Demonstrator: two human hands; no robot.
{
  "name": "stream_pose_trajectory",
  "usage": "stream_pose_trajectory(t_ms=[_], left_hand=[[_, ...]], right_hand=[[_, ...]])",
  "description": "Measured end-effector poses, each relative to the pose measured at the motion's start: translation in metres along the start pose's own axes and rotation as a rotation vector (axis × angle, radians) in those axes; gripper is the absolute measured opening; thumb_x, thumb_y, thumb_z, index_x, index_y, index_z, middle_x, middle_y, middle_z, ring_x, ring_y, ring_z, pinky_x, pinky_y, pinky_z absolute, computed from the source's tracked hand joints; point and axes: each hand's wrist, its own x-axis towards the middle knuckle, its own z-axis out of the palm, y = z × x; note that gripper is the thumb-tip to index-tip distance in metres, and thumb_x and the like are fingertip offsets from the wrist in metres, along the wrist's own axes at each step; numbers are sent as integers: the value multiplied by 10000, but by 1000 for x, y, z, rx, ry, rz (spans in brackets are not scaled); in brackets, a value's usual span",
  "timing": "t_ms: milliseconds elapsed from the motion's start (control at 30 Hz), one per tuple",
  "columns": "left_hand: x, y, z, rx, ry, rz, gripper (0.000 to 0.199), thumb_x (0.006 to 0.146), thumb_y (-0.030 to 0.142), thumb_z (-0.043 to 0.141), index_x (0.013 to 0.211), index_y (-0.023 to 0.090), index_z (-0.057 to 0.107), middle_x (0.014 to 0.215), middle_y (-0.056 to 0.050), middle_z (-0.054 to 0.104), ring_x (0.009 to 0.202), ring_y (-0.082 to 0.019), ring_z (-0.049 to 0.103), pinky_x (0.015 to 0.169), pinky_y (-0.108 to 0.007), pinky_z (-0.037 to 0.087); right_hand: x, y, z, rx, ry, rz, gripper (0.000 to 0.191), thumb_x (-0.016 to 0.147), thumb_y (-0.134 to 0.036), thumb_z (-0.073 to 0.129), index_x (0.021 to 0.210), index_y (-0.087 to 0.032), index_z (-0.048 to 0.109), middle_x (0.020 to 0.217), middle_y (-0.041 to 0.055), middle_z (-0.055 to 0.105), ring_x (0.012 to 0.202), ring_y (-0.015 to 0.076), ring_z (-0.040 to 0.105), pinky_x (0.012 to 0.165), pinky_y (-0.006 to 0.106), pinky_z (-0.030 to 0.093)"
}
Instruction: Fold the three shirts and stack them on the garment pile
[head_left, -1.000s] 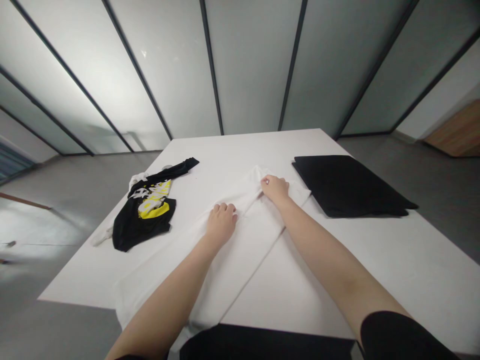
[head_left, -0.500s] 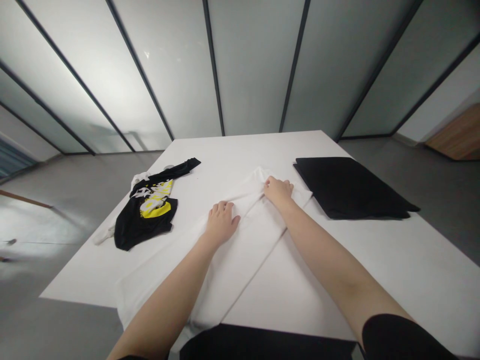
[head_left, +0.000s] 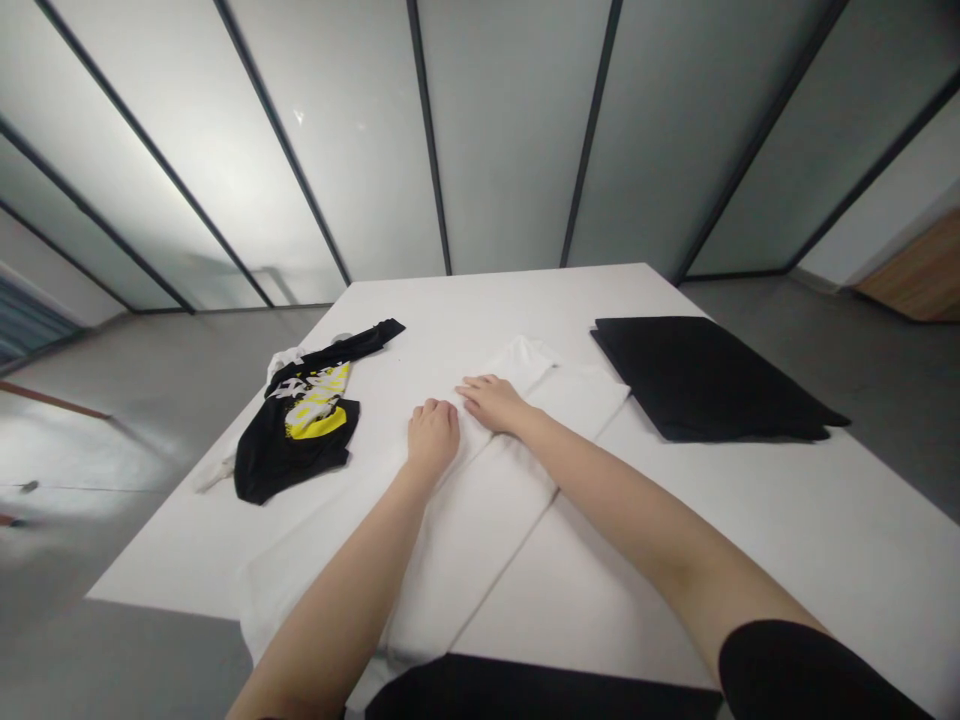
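A white T-shirt [head_left: 472, 510] lies partly folded across the table in front of me, its near end hanging over the front edge. Over its upper left part, my left hand [head_left: 433, 438] rests with fingers bent and held close together against the cloth; its thumb is mostly hidden. Just to the right, my right hand [head_left: 491, 402] lies flat on the shirt with its fingers stretched out to the left, close to the left hand. A corner of the shirt [head_left: 525, 352] sticks out beyond the right hand.
On the left of the white table [head_left: 450, 300] lies a crumpled black garment [head_left: 262, 455] with a yellow and white print, some white cloth [head_left: 281, 362] beside it. A folded black garment [head_left: 705, 380] lies at the right. Behind stands a frosted glass wall [head_left: 502, 140].
My right hand has moved left across the shirt, away from its far right part, and stretched its fingers out. My left hand has shifted slightly and drawn its fingers together.
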Motion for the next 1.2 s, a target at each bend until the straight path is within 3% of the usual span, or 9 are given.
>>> stream_pose_trajectory(t_ms=[200,367,467,567,733,833,1000,1100,1200], left_hand=[[0,-4,-1,31,19,-76,341,1098,323,437,1281,212,702,1325,-133,700,1227,-316,620,1042,-430,473],[6,-13,3,3,27,-77,502,1013,445,624,1449,194,626,1415,-143,681,1290,-335,609,1088,-432,456],[16,-18,2,-34,-13,-72,446,1087,503,489,1348,208,700,1314,-126,744,1233,-308,651,1083,-421,455],[24,-19,-1,-13,-31,-90,485,1145,427,323,1210,205,749,1221,-124,780,1137,-287,690,1027,-400,473],[26,-15,-2,13,-17,-77,366,1129,354,391,1165,207,725,1220,-117,785,1143,-279,694,992,-371,488],[25,-12,0,-48,-26,-75,333,1134,322,389,1231,202,684,1227,-116,787,1153,-259,708,975,-353,499],[26,-10,0,-142,-52,-79,366,1142,391,395,1316,240,679,1256,-103,793,1162,-247,732,945,-339,517],[27,-10,0,-100,-88,-87,397,1139,413,381,1176,244,738,1215,-111,796,1157,-261,728,936,-348,518],[27,-11,1,-57,-54,-102,317,1112,375,442,1197,242,717,1240,-116,771,1175,-270,697,984,-366,506]], right_hand=[[18,32,-5,-82,-51,317,588,1120,-459,381,1675,-284,461,1785,102,341,1623,402,308,1284,606,262],[33,57,-15,-100,24,408,484,1089,-379,426,1523,-305,625,1651,144,519,1511,416,449,1203,669,344],[37,66,-21,-116,84,372,371,1032,-299,520,1330,-236,731,1499,181,627,1443,385,496,1187,602,381],[38,72,-28,-129,103,273,266,981,-236,587,1178,-208,763,1416,152,684,1418,325,506,1251,523,291],[35,83,-36,-161,147,169,268,1001,-200,572,1200,-131,737,1120,168,777,1118,296,650,1119,403,370],[35,87,-40,-157,171,175,297,1071,-305,546,1210,-144,753,1118,175,792,1114,310,638,1044,393,377],[36,92,-49,-208,137,79,391,1081,-486,591,949,-192,812,1105,138,810,1139,309,588,1014,409,324],[37,93,-48,-249,178,90,403,1071,-525,601,981,-201,823,1136,150,789,1188,329,547,1030,444,315],[39,89,-41,-281,211,147,323,1060,-441,617,1115,-201,826,1266,177,733,1280,358,492,1115,501,294]])
